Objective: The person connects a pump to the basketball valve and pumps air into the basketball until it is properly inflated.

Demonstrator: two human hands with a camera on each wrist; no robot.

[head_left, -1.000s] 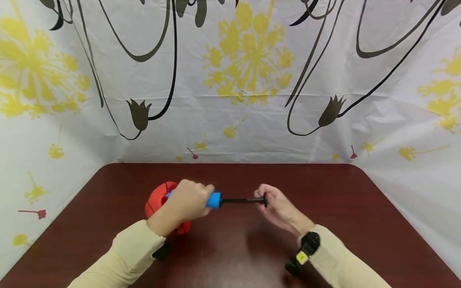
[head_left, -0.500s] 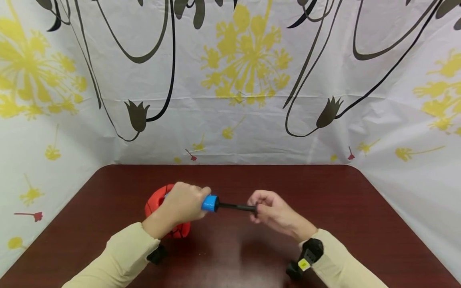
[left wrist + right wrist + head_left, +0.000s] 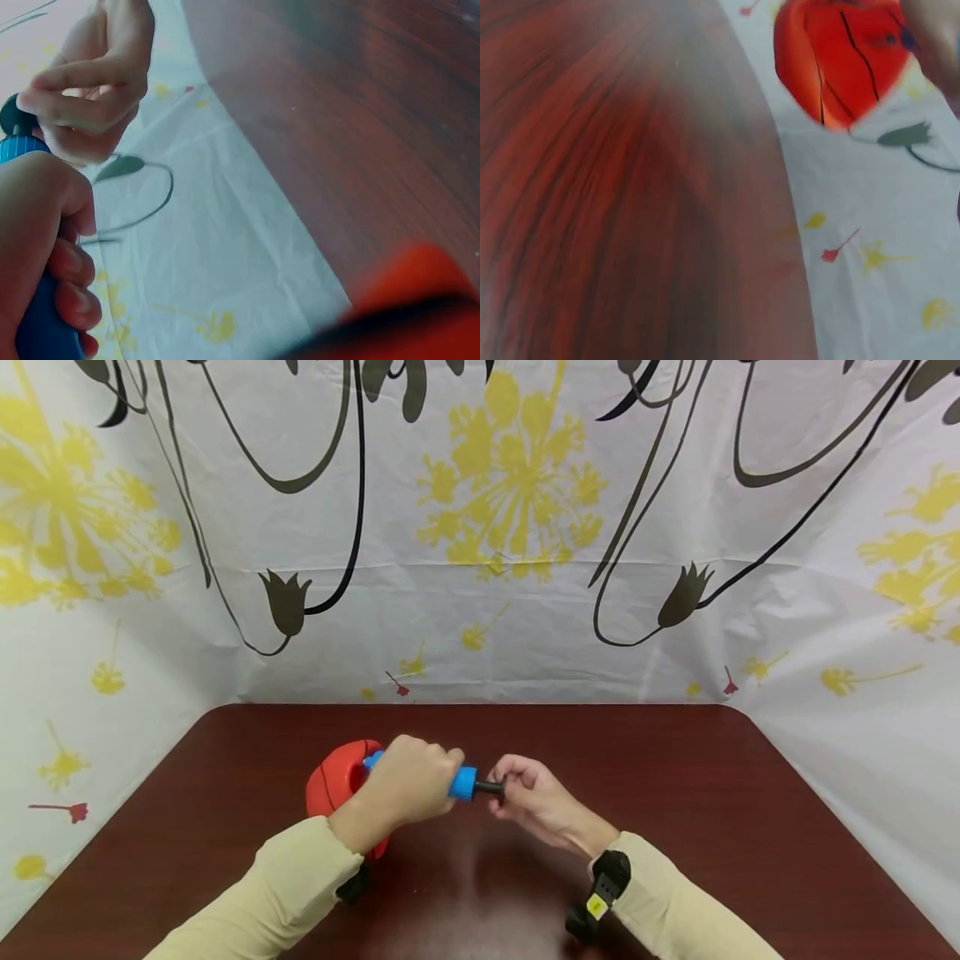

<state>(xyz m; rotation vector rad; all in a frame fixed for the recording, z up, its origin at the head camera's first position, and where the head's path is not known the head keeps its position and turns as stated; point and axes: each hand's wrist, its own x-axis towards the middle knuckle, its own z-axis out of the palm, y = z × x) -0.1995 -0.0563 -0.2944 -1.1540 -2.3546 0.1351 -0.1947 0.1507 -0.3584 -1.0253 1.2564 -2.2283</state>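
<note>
A blue hand pump (image 3: 463, 783) lies roughly level above the table, and my left hand (image 3: 412, 783) grips its barrel with curled fingers. Its black plunger (image 3: 491, 788) sticks out a short way on the right, the end pinched by my right hand (image 3: 542, 802). At the pump's other end is a red ball (image 3: 337, 777) with black lines, dented and partly behind the left hand. The right wrist view shows the sagging ball (image 3: 840, 60) with the pump's tip against it. In the left wrist view, curled fingers wrap the blue barrel (image 3: 45, 322).
A dark red-brown table (image 3: 675, 777) lies beneath the hands. White cloth (image 3: 480, 652) with yellow and grey flower prints hangs behind it and at both sides. Black devices are strapped to both wrists, the right one (image 3: 611, 872) with a yellow label.
The plunger has slid into the barrel, leaving much less of its rod showing. My right hand has moved left; the left hand, with the pump, has shifted slightly right after a small move left.
</note>
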